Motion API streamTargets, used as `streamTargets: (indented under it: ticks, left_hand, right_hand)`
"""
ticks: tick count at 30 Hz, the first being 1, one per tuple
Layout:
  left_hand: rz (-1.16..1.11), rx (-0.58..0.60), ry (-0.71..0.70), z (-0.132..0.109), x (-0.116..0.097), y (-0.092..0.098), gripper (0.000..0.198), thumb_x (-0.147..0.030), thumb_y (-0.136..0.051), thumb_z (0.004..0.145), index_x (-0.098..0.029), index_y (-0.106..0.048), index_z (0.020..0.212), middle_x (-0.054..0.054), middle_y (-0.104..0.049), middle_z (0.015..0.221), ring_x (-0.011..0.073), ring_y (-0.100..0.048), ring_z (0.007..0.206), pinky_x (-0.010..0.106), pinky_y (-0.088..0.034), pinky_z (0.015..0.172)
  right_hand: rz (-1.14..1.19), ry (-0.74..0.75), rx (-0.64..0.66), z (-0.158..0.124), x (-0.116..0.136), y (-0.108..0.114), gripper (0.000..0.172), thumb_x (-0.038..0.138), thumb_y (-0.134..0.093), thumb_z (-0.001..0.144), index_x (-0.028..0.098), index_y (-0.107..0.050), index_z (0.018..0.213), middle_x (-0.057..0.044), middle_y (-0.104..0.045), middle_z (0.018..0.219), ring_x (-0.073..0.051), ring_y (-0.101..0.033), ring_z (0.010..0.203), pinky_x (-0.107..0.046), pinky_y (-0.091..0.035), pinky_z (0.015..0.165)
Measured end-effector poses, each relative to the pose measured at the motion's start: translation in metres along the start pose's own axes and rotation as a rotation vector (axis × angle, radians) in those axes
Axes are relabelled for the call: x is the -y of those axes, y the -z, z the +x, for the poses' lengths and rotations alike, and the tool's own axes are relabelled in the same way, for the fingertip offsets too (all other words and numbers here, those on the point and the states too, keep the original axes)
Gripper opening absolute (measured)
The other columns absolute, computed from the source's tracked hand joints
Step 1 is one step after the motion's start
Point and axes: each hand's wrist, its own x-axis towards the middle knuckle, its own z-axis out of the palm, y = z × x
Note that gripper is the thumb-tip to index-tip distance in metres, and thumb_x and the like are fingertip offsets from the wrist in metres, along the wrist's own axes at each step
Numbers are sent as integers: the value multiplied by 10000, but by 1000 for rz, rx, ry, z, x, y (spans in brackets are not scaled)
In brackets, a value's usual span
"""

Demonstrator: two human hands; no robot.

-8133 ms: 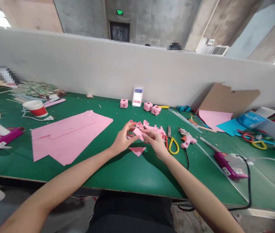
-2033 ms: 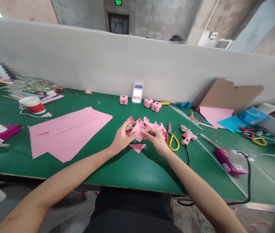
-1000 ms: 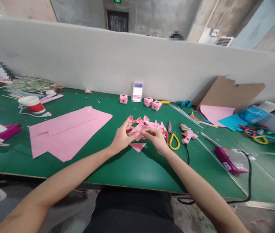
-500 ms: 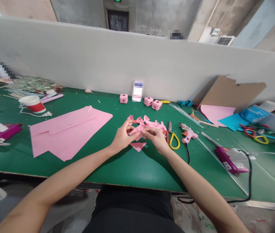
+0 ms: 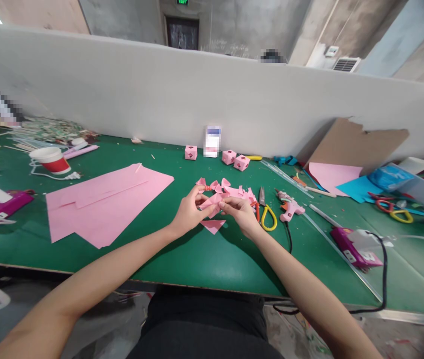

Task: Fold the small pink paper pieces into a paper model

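Note:
Between my two hands is a small folded piece of pink paper [image 5: 209, 202]. My left hand [image 5: 189, 211] pinches its left side, and the fingertips of my right hand [image 5: 239, 211] close on its right side. Just below it, a pink paper triangle [image 5: 213, 226] lies flat on the green table [image 5: 197, 264]. Behind my fingers is a heap of folded pink paper bits [image 5: 240, 191], partly hidden by my right hand. Scissors [image 5: 269, 217] with red and yellow handles rest right beside my right hand.
Pink sheets [image 5: 110, 204] lie at the left. Three pink paper cubes, one a lone cube [image 5: 191, 152], stand near the grey partition [image 5: 140, 94]. A pink glue gun [image 5: 291, 208] with a black cord and a purple power strip [image 5: 354, 248] are at the right. A paper cup [image 5: 53, 162] stands left.

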Motion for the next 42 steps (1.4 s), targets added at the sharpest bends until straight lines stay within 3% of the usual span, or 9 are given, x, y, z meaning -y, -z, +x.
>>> streamTargets:
  ticks: [13,21,24,28,42]
  left_hand:
    - [-36,25,0,0,2,-1,458,-295,-700,756,-202,-493,1153,-23,-649,751,135,-616,667,240,-454,637]
    - [-221,18,155,4,2,1,528,-338,-733,723,-171,-495,1164,16,-678,801,158,-651,679,251,-490,617]
    - [-263,-3,195,5,2,2,454,-329,-689,758,-172,-509,1145,0,-668,737,158,-648,652,260,-492,626]
    - [-258,-10,216,5,0,3,381,-286,-646,776,-173,-516,1115,-17,-651,672,146,-631,614,249,-476,608]
    - [-170,18,180,4,0,3,463,-319,-705,739,-175,-511,1134,-15,-647,708,125,-590,591,211,-422,547]
  right_hand:
    - [42,-9,-19,-2,5,0,317,463,-796,664,193,-676,779,6,-618,755,-126,-576,672,-279,-516,662]
    - [-73,-28,76,-3,5,-2,390,556,-754,695,178,-675,750,-17,-641,697,-145,-607,649,-268,-497,591]
    - [-77,-4,58,-2,4,-1,395,559,-750,700,176,-659,737,-11,-632,664,-143,-606,635,-264,-494,587]
    - [-85,22,35,0,1,-1,399,561,-750,697,175,-658,745,-8,-627,667,-140,-598,630,-266,-500,584]
    - [-175,50,32,-1,-3,-3,416,602,-700,732,192,-633,739,-13,-636,666,-151,-591,586,-299,-516,581]
